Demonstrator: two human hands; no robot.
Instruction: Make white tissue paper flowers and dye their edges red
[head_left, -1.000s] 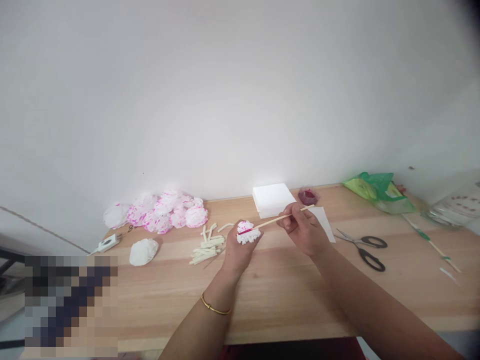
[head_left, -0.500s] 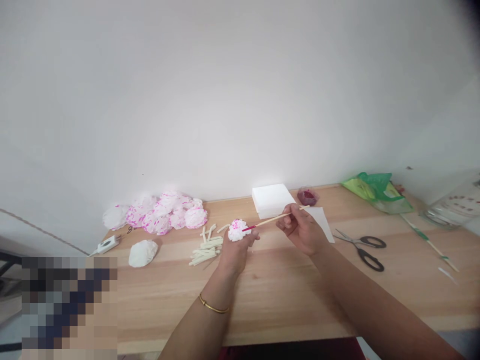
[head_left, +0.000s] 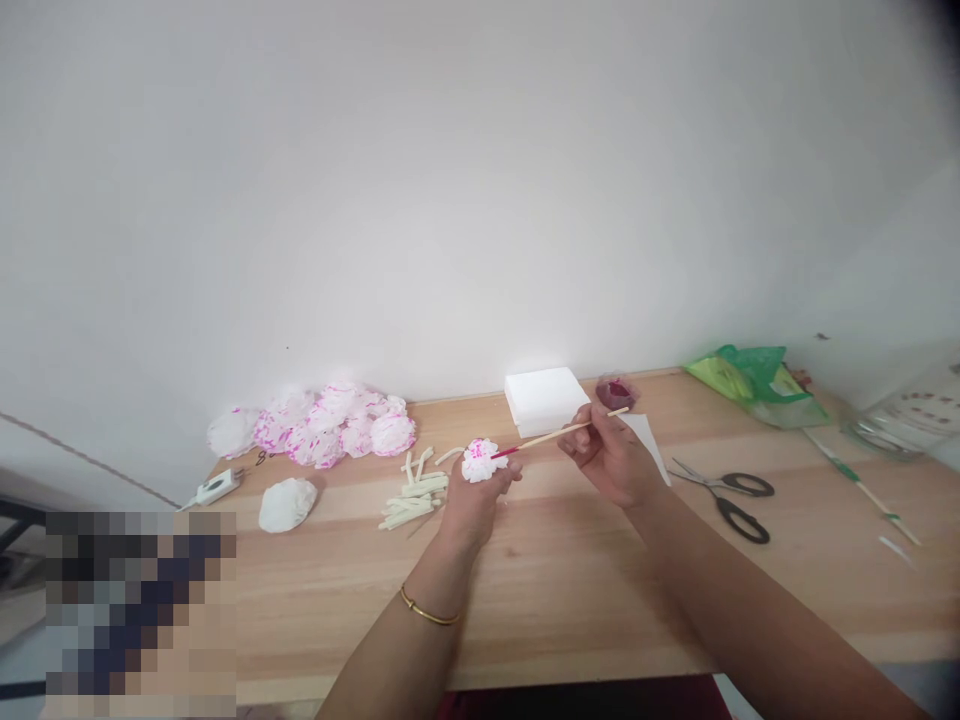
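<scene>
Paper flower base behind fingers

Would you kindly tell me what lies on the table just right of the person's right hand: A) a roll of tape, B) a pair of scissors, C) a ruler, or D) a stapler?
B: black-handled scissors lie open on the wooden table, just right of the right hand.

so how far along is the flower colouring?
Done: a pile of pink-speckled flowers lies at the wall.
In hand: the left hand holds a white flower with some pink marks. The right hand holds a stick whose red tip is at that flower.
Left: one plain white flower on the table, plus a white paper stack beside the dye cup.
</scene>
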